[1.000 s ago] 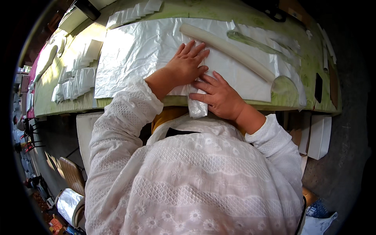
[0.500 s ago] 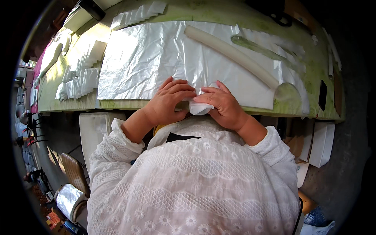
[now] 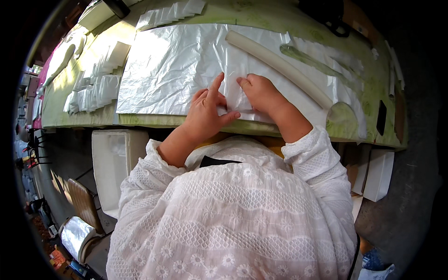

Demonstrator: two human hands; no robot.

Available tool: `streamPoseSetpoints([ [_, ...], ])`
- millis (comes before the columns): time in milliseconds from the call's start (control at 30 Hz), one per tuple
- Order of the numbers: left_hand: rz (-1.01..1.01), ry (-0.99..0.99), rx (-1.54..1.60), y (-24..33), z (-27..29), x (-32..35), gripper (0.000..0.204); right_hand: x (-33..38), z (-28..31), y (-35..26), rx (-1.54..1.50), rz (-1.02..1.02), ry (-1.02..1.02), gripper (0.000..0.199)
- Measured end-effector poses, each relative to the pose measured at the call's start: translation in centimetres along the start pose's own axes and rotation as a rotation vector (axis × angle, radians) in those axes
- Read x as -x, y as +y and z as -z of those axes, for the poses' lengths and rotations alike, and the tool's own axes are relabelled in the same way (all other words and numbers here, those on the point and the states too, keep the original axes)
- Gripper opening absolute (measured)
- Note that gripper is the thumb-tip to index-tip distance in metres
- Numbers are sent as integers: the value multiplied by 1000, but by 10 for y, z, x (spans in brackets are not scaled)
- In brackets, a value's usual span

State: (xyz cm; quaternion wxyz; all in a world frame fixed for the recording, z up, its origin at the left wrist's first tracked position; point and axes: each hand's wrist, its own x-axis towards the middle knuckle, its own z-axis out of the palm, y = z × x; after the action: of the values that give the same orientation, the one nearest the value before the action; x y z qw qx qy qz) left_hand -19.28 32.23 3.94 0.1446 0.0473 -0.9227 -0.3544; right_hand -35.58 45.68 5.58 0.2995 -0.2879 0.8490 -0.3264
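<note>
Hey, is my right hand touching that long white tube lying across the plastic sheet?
Apart. In the head view the right hand presses the small folded plastic piece, and bare plastic sheet shows between it and the white tube.

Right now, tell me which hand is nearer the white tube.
Right. The right hand lies just below the white tube; the left hand sits farther off, lower left.

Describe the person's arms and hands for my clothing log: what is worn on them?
Both arms wear white lace-patterned sleeves with gathered, ruffled cuffs, pushed up the forearms. The left hand and right hand are bare: no gloves, rings or watch visible.
</note>
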Motion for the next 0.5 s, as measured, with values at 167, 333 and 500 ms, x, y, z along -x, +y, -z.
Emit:
streamPoseSetpoints([
  [167,-7,42,-61,-6,-7,1,86,12,3,-4,-79,-107,-9,44],
  [333,31,79,-28,-5,-11,-3,82,27,-4,17,-268,2,44,33],
  [500,90,-41,-53,1,0,-9,82,21,3,10,-359,-120,-7,25],
])
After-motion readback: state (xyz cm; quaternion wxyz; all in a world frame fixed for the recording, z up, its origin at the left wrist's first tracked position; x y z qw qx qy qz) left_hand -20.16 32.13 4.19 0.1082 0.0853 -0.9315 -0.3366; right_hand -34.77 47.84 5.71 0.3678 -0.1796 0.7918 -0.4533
